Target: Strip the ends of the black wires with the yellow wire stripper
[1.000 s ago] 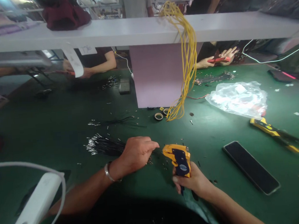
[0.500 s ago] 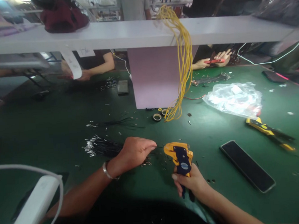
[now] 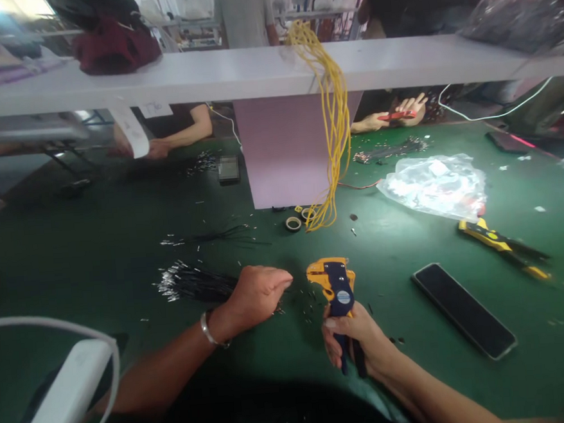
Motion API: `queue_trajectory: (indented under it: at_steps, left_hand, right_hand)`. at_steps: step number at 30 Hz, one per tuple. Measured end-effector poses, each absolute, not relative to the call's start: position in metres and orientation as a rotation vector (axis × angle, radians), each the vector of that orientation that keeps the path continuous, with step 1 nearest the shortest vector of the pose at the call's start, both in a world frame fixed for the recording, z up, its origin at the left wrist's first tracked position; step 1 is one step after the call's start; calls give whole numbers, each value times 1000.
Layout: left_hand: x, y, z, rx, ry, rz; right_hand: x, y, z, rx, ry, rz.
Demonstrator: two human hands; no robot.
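Observation:
My right hand [image 3: 351, 335] is wrapped round the handles of a yellow and dark blue wire stripper [image 3: 338, 288], its jaws pointing left. Just left of the jaws, my left hand [image 3: 261, 293] is pinched closed, thumb against fingers; whatever lies between the fingertips is too small to make out. Beneath and behind that hand lies a bundle of black wires [image 3: 195, 282] with pale tips at its left end. A few loose black wires [image 3: 216, 235] are spread beyond the bundle. Small scraps lie on the green table [image 3: 294, 391] between my hands.
A phone [image 3: 464, 310], yellow-black pliers [image 3: 499, 241] and a plastic bag [image 3: 437, 184] lie to the right. Yellow wires [image 3: 336, 124] hang from the white shelf [image 3: 181, 83], near tape rolls [image 3: 293, 223]. A white device [image 3: 65, 394] is at lower left. Other people's hands show across the table.
The stripper has tilted more upright and its jaws have moved slightly up. A thin wire end that showed at my left fingertips no longer shows. The whole view has shifted slightly.

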State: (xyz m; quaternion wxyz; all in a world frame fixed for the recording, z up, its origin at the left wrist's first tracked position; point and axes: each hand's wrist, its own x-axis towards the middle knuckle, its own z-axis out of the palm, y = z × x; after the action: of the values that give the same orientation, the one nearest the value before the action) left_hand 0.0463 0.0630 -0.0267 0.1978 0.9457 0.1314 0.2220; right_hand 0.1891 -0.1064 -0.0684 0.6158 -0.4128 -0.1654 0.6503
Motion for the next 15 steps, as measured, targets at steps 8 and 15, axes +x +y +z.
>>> queue_trajectory:
  at_steps: [8, 15]
  left_hand:
    - [43, 62, -18, 2461, 492, 475]
    - [37, 82, 19, 2169, 370, 258]
  right_hand:
    - [191, -104, -67, -835, -375, 1484]
    - [196, -98, -75, -828, -334, 1496]
